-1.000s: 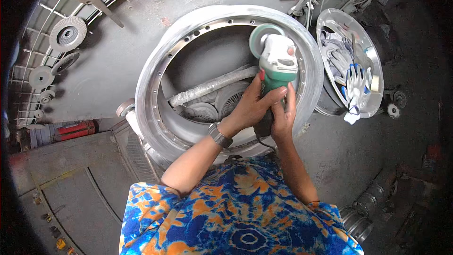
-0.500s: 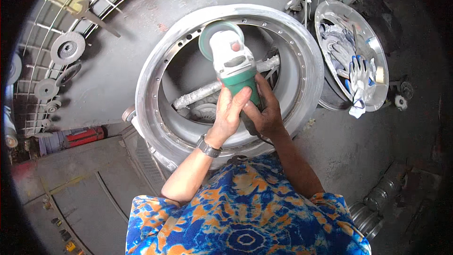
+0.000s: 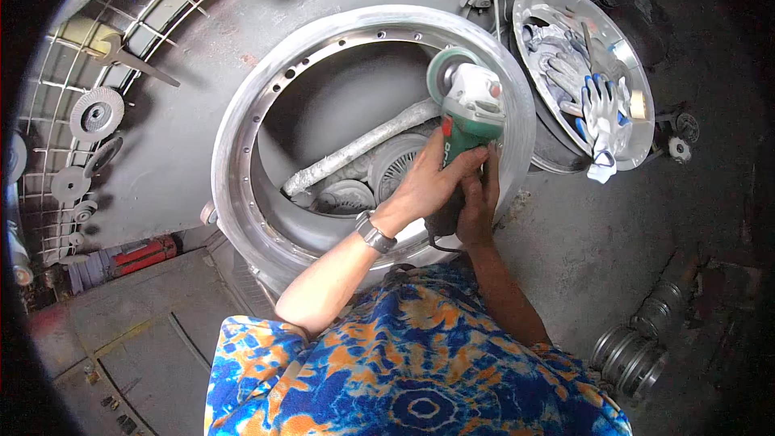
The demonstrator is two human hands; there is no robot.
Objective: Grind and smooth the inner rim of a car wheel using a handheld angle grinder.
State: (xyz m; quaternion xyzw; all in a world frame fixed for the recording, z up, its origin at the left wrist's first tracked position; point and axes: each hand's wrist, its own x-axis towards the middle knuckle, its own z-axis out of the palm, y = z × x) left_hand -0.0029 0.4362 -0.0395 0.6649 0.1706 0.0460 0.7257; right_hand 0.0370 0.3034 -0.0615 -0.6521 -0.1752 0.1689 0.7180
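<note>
Both hands are closed around a green and white angle grinder (image 3: 467, 127). My left hand (image 3: 424, 184), with a dark watch at its wrist, wraps the body from the left. The right hand (image 3: 478, 203) grips the lower end, its fingers partly hidden. The grinder's round disc (image 3: 438, 74) is over the inner edge of a large metal wheel rim (image 3: 232, 141), at its far right; whether they touch I cannot tell. Small holes run around the rim's inner flange. A whitish bar (image 3: 363, 145) crosses the rim's inside, above round ribbed parts (image 3: 395, 163).
At the right stands a metal dish (image 3: 642, 141) with several work gloves (image 3: 601, 113) in it. A wire rack (image 3: 153, 28) holding abrasive discs (image 3: 97, 115) curves along the left. Shiny metal rings (image 3: 634, 359) lie at lower right. A red cylinder (image 3: 144, 257) lies at lower left.
Both hands have swung the grinder to the right, from the far middle of the rim to its far right side. Its tilt has changed, and more of the rim's inside shows.
</note>
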